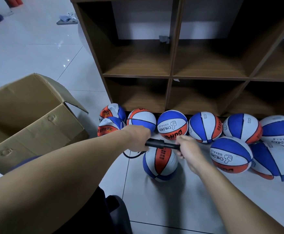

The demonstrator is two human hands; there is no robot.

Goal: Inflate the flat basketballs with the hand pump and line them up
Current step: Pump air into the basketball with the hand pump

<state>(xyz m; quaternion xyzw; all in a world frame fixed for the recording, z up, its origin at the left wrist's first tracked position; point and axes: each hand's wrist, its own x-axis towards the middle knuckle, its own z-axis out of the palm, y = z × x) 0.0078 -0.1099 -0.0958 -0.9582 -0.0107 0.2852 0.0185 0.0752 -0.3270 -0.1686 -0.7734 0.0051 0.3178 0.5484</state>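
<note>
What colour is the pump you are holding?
The pump is black, seen in the head view.

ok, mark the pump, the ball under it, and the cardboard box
hand pump (161,144), head view, bare barrel between the two hands
ball under the pump (160,163), head view, orange panel
cardboard box (36,130), head view, front wall

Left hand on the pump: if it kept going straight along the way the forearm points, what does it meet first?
Probably the orange, white and blue ball in the row at the shelf's foot, just beyond the left hand gripping the black pump. Depth is unclear; it might pass over it to the shelf unit.
</note>
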